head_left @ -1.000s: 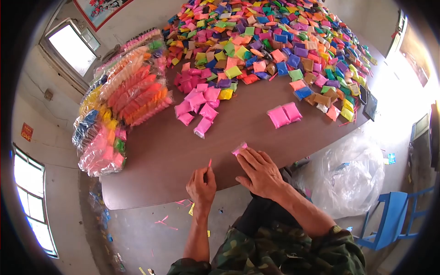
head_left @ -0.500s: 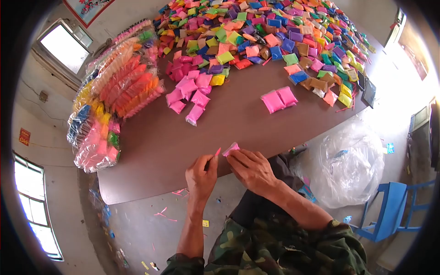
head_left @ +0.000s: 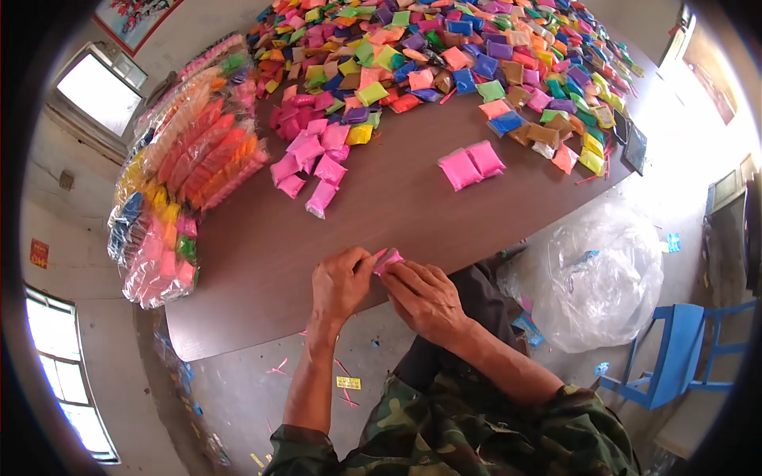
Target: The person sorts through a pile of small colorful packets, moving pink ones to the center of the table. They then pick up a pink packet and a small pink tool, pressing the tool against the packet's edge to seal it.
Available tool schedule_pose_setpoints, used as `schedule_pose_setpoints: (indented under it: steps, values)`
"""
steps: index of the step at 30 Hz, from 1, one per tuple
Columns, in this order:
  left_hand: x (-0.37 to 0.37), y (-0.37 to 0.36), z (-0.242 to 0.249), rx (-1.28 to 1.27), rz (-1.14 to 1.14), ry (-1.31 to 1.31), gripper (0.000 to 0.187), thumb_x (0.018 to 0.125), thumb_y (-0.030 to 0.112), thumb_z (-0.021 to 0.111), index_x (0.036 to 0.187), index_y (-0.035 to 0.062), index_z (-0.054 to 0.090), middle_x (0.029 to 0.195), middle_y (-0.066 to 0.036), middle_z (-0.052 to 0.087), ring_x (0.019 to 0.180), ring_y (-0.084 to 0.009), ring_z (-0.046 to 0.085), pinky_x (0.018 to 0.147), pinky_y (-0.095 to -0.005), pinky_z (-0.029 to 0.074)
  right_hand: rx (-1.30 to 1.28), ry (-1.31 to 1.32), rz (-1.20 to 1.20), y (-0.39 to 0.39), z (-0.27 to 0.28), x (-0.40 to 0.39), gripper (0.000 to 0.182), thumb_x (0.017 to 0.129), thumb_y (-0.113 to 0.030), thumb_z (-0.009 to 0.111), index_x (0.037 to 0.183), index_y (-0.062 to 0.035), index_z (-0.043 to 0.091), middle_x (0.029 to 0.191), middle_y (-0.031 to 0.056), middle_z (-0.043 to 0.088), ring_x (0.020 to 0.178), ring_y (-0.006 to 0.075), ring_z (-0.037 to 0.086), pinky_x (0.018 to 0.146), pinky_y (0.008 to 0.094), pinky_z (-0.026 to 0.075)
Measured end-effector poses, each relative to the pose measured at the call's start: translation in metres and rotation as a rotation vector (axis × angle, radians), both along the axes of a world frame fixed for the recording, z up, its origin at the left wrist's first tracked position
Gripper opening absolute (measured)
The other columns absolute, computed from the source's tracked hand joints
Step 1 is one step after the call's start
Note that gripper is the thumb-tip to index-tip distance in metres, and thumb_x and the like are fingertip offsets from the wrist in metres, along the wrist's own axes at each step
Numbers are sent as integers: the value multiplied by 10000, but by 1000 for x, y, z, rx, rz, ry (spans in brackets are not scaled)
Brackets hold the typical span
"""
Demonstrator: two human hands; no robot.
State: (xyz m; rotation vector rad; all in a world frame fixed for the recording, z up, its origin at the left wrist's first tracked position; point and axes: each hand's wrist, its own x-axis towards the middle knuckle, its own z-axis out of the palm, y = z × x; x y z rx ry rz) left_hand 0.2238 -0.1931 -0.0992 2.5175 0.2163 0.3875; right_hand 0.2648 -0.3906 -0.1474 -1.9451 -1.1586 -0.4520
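Over the table's near edge, my right hand [head_left: 429, 297] grips a small pink packet [head_left: 389, 260] between thumb and fingers, with the packet's top end showing. My left hand [head_left: 340, 285] is closed beside it, pinching a thin pink strip [head_left: 380, 254] whose tip points at the packet. Most of the strip is hidden in the fingers. Farther up the table lie two pink packets [head_left: 471, 165] side by side, and a loose group of pink packets [head_left: 311, 163] is to their left.
A large heap of multicoloured packets [head_left: 444, 59] covers the back of the brown table [head_left: 262, 262]. Clear bags of packets [head_left: 198, 159] line its left side. To the right are a big clear plastic bag [head_left: 595, 278], a blue chair [head_left: 675, 357] and a phone [head_left: 636, 149]. Scraps litter the floor.
My left hand has turned, and the strip's tip now sits closer to the packet. The packet is tilted more and shows more of its face. The whole view has shifted slightly.
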Motion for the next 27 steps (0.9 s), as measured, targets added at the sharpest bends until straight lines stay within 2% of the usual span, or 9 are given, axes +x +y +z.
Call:
schedule_pose_setpoints:
  steps: [4, 7, 10, 13, 16, 19, 25, 27]
  values:
    - [7, -6, 2, 9, -83, 0, 164, 1016, 176, 745, 902, 68, 700, 898, -145, 735, 822, -413, 720, 692, -509, 559, 32, 18, 4, -1, -5, 0, 478, 854, -52, 831, 1322, -34, 738, 1363, 114, 697, 1264, 295, 695, 980, 430, 564]
    - [20, -1, 8, 129, -157, 92, 203, 1034, 208, 721, 898, 65, 671, 903, -138, 723, 850, -410, 716, 716, -522, 558, 49, 22, 4, 1, -10, 0, 468, 861, -52, 827, 1322, -41, 747, 1364, 115, 707, 1262, 302, 701, 986, 436, 568]
    - [31, 2, 4, 141, -181, 61, 162, 1001, 183, 768, 930, 48, 713, 873, -148, 711, 830, -406, 698, 710, -484, 541, 61, 18, 5, 1, -8, 2, 451, 871, -50, 818, 1317, -40, 748, 1355, 114, 711, 1253, 303, 704, 991, 436, 566]
    - [36, -1, 2, 135, -159, 38, 157, 992, 180, 776, 931, 48, 718, 881, -139, 711, 825, -387, 702, 703, -481, 536, 64, 28, 1, 0, -11, 0, 448, 871, -52, 820, 1314, -41, 750, 1347, 113, 715, 1249, 302, 706, 992, 436, 564]
    - [30, 0, 10, 4, -230, 73, 165, 990, 193, 779, 937, 48, 721, 883, -125, 719, 816, -365, 705, 705, -474, 539, 81, 19, -19, 0, -11, -1, 452, 864, -57, 829, 1309, -45, 752, 1340, 106, 719, 1249, 299, 707, 994, 435, 565]
    - [28, 2, 12, 20, -220, 152, 173, 994, 204, 774, 938, 48, 725, 883, -122, 724, 808, -351, 707, 708, -468, 542, 91, 20, -28, 2, -13, -1, 455, 857, -67, 837, 1305, -53, 756, 1339, 97, 721, 1251, 294, 707, 997, 433, 566]
    - [42, 3, -4, 152, -192, 27, 198, 1019, 227, 756, 939, 49, 728, 854, -136, 728, 780, -371, 701, 690, -475, 534, 88, 13, -20, 2, -8, 0, 441, 858, -83, 840, 1286, -48, 742, 1331, 98, 708, 1237, 289, 704, 998, 432, 555]
    - [43, 6, -5, 101, -109, 17, 194, 1013, 206, 766, 926, 38, 722, 821, -139, 722, 738, -355, 702, 663, -463, 530, 81, 27, -13, 1, -6, -1, 433, 863, -86, 837, 1281, -43, 734, 1326, 100, 700, 1232, 287, 700, 994, 433, 548]
